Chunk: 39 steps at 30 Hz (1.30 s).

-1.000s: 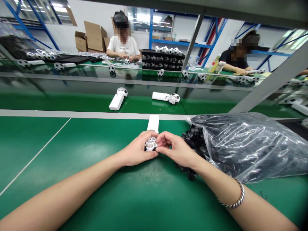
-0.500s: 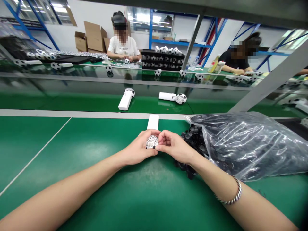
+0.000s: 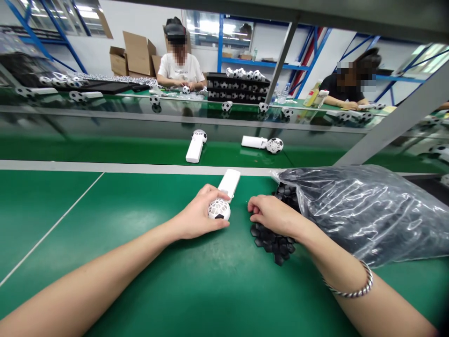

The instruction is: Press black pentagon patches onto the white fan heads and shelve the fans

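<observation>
My left hand [image 3: 199, 213] is closed around the round head of a white soccer-ball handheld fan [image 3: 219, 209]. The fan's open lattice faces up, with one black patch low on its front. Its flat white handle [image 3: 229, 181] points away toward the metal strip. My right hand [image 3: 271, 214] is over the near-left part of a pile of black hexagonal pieces [image 3: 275, 243], its fingers curled. Whether a piece is between those fingertips cannot be seen.
A large clear plastic bag [image 3: 365, 210] of black pieces lies to the right. Beyond the metal strip [image 3: 140, 168], two fans [image 3: 195, 146] rest on the green belt [image 3: 105, 145]. Two people [image 3: 180, 65] work across the line, near stacked black trays [image 3: 238, 86].
My right hand has left the ball head and moved right to the black pieces. The fan in my left hand has turned, its handle swinging right. Both belt fans have shifted right.
</observation>
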Each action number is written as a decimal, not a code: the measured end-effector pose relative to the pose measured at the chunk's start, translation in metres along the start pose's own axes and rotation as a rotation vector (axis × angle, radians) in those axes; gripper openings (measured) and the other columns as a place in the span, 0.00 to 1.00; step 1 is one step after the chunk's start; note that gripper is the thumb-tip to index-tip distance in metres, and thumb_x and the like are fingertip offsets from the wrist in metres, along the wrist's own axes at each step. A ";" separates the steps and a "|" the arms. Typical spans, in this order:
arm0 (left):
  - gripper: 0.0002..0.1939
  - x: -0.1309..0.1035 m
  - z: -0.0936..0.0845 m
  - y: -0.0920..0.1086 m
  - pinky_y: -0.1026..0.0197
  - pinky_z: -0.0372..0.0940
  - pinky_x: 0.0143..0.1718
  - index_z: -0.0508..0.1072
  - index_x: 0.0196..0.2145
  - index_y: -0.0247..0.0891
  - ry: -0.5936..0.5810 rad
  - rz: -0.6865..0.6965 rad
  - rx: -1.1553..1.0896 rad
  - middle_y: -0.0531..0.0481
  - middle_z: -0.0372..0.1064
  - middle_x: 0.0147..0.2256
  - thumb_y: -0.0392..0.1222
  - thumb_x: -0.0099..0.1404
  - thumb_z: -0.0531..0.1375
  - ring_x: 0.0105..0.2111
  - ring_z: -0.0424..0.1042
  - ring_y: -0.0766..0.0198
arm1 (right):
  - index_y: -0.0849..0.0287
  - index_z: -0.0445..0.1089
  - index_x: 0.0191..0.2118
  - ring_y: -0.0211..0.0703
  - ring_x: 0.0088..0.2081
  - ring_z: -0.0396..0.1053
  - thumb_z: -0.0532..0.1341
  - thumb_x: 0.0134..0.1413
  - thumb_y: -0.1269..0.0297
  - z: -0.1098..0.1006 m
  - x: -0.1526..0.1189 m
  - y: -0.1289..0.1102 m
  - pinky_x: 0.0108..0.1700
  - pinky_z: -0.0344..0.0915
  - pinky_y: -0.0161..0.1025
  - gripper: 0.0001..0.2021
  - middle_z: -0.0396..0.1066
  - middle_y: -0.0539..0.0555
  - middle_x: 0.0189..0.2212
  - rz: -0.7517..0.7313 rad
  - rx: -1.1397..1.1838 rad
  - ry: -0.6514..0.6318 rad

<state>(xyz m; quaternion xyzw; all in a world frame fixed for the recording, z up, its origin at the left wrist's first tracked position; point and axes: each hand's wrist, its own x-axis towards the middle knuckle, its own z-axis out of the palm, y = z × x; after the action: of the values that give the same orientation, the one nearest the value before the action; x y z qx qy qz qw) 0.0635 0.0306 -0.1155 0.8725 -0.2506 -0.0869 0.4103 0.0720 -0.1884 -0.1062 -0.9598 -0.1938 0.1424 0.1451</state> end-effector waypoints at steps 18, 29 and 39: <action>0.24 0.003 -0.015 -0.006 0.58 0.59 0.47 0.62 0.48 0.43 -0.190 0.132 -0.051 0.50 0.59 0.47 0.36 0.52 0.59 0.46 0.62 0.60 | 0.58 0.68 0.38 0.36 0.32 0.65 0.58 0.54 0.72 0.000 -0.007 -0.023 0.37 0.62 0.33 0.06 0.66 0.49 0.31 -0.354 0.531 0.148; 0.23 0.002 -0.013 -0.006 0.60 0.58 0.48 0.62 0.47 0.42 -0.187 0.151 -0.057 0.50 0.59 0.46 0.34 0.52 0.57 0.46 0.61 0.61 | 0.56 0.68 0.42 0.38 0.36 0.63 0.57 0.55 0.76 0.001 -0.007 -0.025 0.40 0.59 0.34 0.11 0.65 0.50 0.33 -0.423 0.393 0.264; 0.24 0.002 -0.014 -0.007 0.61 0.58 0.47 0.61 0.48 0.43 -0.185 0.144 -0.061 0.51 0.58 0.46 0.34 0.52 0.58 0.46 0.61 0.61 | 0.59 0.66 0.33 0.35 0.31 0.63 0.58 0.52 0.75 0.007 -0.006 -0.024 0.36 0.60 0.32 0.04 0.65 0.48 0.30 -0.374 0.521 0.213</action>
<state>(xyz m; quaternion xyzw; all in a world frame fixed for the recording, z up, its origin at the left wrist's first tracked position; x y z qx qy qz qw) 0.0725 0.0427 -0.1123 0.8276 -0.3469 -0.1449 0.4168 0.0564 -0.1682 -0.1034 -0.8477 -0.3073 0.0572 0.4287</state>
